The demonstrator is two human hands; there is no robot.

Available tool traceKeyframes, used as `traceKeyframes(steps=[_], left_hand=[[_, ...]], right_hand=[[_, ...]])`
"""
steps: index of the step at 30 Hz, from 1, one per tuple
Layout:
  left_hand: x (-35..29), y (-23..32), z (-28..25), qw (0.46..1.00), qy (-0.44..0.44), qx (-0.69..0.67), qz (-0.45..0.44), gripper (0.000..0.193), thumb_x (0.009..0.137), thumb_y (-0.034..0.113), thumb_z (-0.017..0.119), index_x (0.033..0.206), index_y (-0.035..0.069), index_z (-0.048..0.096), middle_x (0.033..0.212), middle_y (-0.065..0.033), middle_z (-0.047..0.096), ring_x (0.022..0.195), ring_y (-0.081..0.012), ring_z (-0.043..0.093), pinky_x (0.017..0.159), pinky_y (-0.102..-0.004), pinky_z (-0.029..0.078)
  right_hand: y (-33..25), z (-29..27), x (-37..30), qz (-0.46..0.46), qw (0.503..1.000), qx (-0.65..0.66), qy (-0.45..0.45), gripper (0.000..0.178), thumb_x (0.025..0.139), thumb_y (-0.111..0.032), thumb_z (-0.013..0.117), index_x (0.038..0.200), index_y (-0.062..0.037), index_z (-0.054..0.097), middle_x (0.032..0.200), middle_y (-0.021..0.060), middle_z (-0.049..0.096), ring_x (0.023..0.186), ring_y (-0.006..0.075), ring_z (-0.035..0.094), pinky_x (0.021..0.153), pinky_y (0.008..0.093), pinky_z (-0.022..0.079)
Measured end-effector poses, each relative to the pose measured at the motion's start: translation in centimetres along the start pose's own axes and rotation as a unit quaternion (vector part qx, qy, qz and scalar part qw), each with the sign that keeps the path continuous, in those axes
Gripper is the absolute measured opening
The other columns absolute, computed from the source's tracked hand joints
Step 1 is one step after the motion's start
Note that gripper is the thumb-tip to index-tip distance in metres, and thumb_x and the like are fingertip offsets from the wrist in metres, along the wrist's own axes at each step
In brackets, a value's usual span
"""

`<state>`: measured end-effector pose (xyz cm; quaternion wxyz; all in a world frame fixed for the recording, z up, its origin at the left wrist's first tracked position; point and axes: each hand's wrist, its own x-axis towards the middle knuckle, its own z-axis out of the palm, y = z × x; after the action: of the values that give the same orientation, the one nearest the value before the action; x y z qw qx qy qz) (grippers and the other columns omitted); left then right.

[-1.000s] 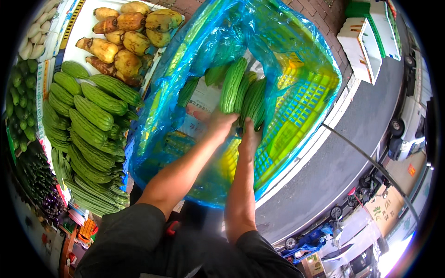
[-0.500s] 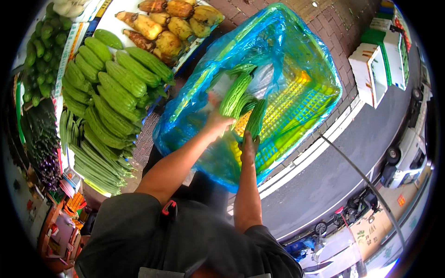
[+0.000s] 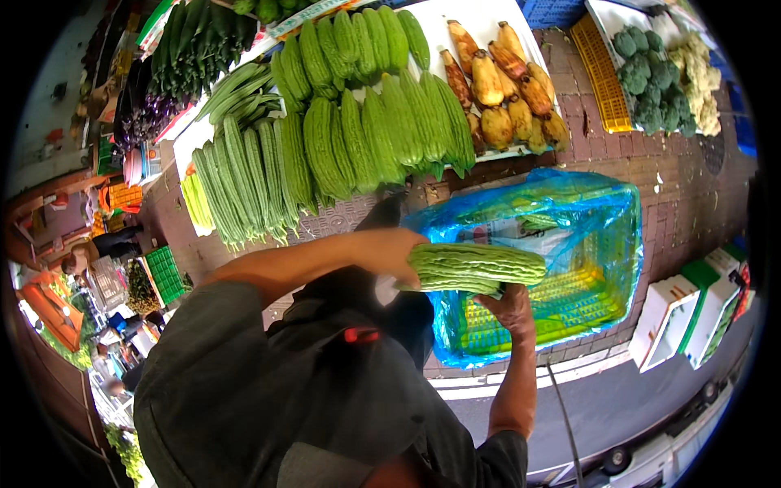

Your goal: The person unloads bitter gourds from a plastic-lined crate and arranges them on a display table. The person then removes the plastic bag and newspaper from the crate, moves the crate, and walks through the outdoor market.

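Several long green bitter melons (image 3: 480, 264) lie sideways in a bunch between my two hands, raised over the near left side of the crate. My left hand (image 3: 397, 255) is closed round their left end. My right hand (image 3: 512, 309) grips the bunch from below near the right end, its fingers partly hidden. Under them stands a yellow-green plastic crate (image 3: 582, 302) lined with a crumpled blue plastic bag (image 3: 598, 195). A little more green produce (image 3: 537, 221) and something whitish show inside it.
Ahead, a white stall table (image 3: 439, 24) bears rows of bitter melons (image 3: 329, 142), ridged long gourds (image 3: 244, 171) and brown lotus roots (image 3: 488, 81). Broccoli (image 3: 643, 65) and cauliflower (image 3: 694, 77) sit far right. White foam boxes (image 3: 667, 317) stand by the kerb.
Both hands have lifted the bitter melons up out of the crate and turned them sideways. My view has swung left, so the stall table now lies straight ahead.
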<state>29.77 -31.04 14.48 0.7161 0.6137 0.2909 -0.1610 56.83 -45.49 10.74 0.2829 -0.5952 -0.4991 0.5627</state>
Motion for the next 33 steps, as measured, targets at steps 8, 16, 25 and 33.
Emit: traceKeyframes(steps=[8,16,25,33], left_hand=[[-15.7,-4.7,-8.2,0.962,0.243,-0.060,-0.111,0.053,0.071,0.016,0.076,0.117,0.001,0.055,0.092,-0.0062,0.064,0.082,-0.0143,0.060,0.077,-0.0297,0.048],[-24.2,-10.7,-11.0,0.853,0.455,-0.206,-0.149,0.041,0.073,0.014,0.075,0.106,-0.002,0.055,0.074,-0.0037,0.058,0.064,-0.0103,0.055,0.057,-0.0254,0.046],[-24.4,-12.0,-13.1,0.921,0.335,-0.045,-0.195,0.051,0.068,0.022,0.079,0.110,0.002,0.058,0.090,-0.0140,0.064,0.085,-0.0248,0.060,0.077,-0.0333,0.047],[-19.8,-10.5,-20.5,0.982,0.040,0.109,-0.152,0.052,0.066,0.025,0.080,0.110,0.007,0.058,0.092,-0.0129,0.066,0.085,-0.0231,0.063,0.073,-0.0351,0.049]], right_hand=[[-4.7,10.0,5.5,0.100,0.995,-0.005,-0.020,0.049,0.071,-0.020,0.077,0.111,-0.0001,0.056,0.084,0.0105,0.065,0.075,0.0173,0.062,0.069,0.0324,0.050],[-4.9,21.9,19.5,0.082,0.961,-0.086,0.249,0.056,0.072,-0.027,0.074,0.113,0.0054,0.052,0.096,0.0236,0.062,0.087,0.0363,0.060,0.078,0.0414,0.047],[-7.9,23.9,20.1,-0.040,0.956,-0.159,0.244,0.060,0.077,-0.017,0.069,0.127,0.0036,0.043,0.124,0.0255,0.049,0.115,0.0423,0.046,0.099,0.0462,0.037],[-13.3,19.4,19.9,-0.071,0.970,-0.205,-0.113,0.066,0.066,-0.018,0.078,0.124,-0.0047,0.052,0.123,0.0194,0.054,0.117,0.0359,0.049,0.097,0.0429,0.039]])
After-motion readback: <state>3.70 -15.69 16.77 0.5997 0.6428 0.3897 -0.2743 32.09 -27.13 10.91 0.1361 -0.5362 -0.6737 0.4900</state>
